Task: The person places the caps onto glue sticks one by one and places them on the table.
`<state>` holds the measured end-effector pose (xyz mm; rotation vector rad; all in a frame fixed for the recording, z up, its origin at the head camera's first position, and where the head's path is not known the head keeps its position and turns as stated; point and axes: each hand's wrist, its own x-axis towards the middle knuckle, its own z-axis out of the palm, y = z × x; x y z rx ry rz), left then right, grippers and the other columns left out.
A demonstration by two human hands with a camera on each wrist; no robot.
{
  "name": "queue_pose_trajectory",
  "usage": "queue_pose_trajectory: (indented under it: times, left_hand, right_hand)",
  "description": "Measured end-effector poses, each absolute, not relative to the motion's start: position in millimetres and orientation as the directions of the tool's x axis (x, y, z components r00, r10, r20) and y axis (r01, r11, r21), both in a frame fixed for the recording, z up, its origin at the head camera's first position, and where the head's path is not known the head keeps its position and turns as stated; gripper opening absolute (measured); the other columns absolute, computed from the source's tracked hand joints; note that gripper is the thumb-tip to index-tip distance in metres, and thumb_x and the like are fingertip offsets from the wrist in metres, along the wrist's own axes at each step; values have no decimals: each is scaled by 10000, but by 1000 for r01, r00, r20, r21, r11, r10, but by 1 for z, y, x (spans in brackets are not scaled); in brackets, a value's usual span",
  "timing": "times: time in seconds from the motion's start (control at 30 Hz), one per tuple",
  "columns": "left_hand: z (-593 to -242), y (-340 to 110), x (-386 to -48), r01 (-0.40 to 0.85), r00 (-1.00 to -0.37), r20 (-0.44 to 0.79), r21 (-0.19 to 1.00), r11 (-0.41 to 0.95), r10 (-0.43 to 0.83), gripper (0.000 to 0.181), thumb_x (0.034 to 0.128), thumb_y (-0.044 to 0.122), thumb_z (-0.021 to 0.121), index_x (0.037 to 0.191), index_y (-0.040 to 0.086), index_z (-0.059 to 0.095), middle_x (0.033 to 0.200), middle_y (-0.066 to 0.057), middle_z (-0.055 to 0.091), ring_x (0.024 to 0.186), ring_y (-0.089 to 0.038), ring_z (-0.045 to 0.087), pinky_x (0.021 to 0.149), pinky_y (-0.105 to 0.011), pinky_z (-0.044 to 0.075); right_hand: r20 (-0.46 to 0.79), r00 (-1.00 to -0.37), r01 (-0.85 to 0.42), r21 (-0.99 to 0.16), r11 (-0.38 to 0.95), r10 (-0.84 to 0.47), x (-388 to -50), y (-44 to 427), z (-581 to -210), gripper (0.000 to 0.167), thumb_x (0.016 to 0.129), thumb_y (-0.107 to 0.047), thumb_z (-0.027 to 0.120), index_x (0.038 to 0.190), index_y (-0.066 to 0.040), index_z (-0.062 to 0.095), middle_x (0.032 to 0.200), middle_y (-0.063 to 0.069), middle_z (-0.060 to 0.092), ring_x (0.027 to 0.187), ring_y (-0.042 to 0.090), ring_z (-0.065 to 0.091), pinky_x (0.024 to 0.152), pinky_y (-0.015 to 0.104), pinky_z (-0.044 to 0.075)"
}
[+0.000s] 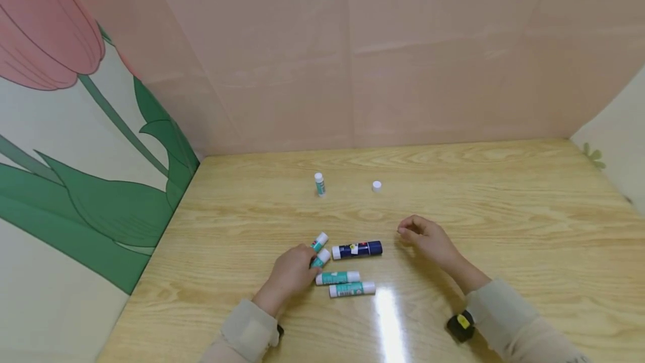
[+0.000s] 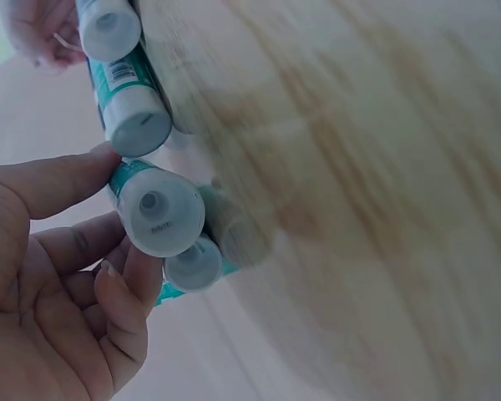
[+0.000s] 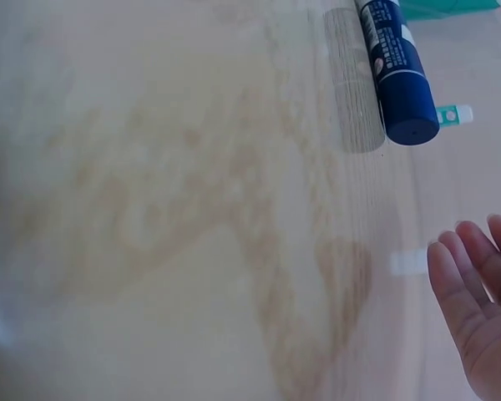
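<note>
My left hand (image 1: pixel 293 269) pinches a green-and-white glue stick (image 2: pixel 161 213) lying on the table, thumb on one side and fingers on the other. Just beyond it, a second green glue stick (image 1: pixel 319 241) lies close to the fingers. To the right of this hand are a thicker dark blue glue stick (image 1: pixel 357 249) and two more green ones, a nearer one (image 1: pixel 352 289) and a farther one (image 1: pixel 337 278), side by side. My right hand (image 1: pixel 427 240) hovers right of the blue stick, fingers loosely bent, holding nothing.
Farther back on the wooden table (image 1: pixel 504 200), a small green-and-white glue stick (image 1: pixel 319 185) stands upright. To its right sits a small white cap-like piece (image 1: pixel 377 186). A pink panel (image 1: pixel 353 71) rises behind the table, and a tulip-patterned panel (image 1: pixel 116 206) stands along the left.
</note>
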<state>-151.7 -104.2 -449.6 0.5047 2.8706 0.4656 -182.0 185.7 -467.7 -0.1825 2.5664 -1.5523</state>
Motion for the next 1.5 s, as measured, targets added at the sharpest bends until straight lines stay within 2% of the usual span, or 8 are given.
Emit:
queue_pose_trajectory:
  times: [0.37, 0.7, 1.0, 1.23, 1.5]
  left_hand:
    - [-449, -101, -152, 317, -925, -120, 282, 906, 361, 186, 760, 269, 653, 804, 95, 606, 693, 39, 463, 593, -89, 430, 500, -240, 372]
    - [-447, -98, -154, 330, -924, -103, 273, 904, 368, 141, 784, 233, 632, 776, 97, 595, 678, 37, 464, 569, -90, 422, 482, -240, 364]
    - [-447, -98, -156, 322, -929, -77, 316, 893, 362, 146, 779, 225, 629, 738, 108, 553, 638, 46, 411, 555, -103, 391, 456, -230, 332]
    - [-446, -98, -159, 313, -929, -83, 339, 887, 360, 175, 789, 239, 623, 830, 73, 584, 645, 39, 404, 577, -112, 386, 467, -227, 331]
    - [-445, -101, -162, 331, -930, -39, 341, 880, 365, 234, 805, 240, 596, 945, 54, 590, 724, 32, 437, 626, -109, 401, 500, -225, 359]
  right_hand:
    - [-43, -982, -43, -896, 443, -182, -180, 184, -467, 224, 874, -187, 513, 962, 17, 539, 891, 165, 582, 808, 279, 562, 670, 354, 458]
    - [-54, -983, -31, -891, 452, -174, -184, 184, -467, 248, 871, -220, 518, 961, 11, 540, 883, 147, 581, 789, 244, 559, 647, 315, 451]
    - [26, -980, -134, -814, 565, -195, -192, 183, -467, 183, 868, -193, 525, 939, -29, 567, 880, 65, 586, 816, 213, 520, 656, 315, 425]
    - [60, -972, -183, -800, 571, -228, -195, 182, -468, 162, 855, -144, 543, 934, -4, 565, 882, 77, 594, 830, 246, 543, 687, 357, 441]
    - [111, -959, -249, -763, 596, -259, -200, 178, -469, 94, 826, -36, 556, 898, 23, 561, 849, 88, 589, 806, 241, 547, 709, 380, 454]
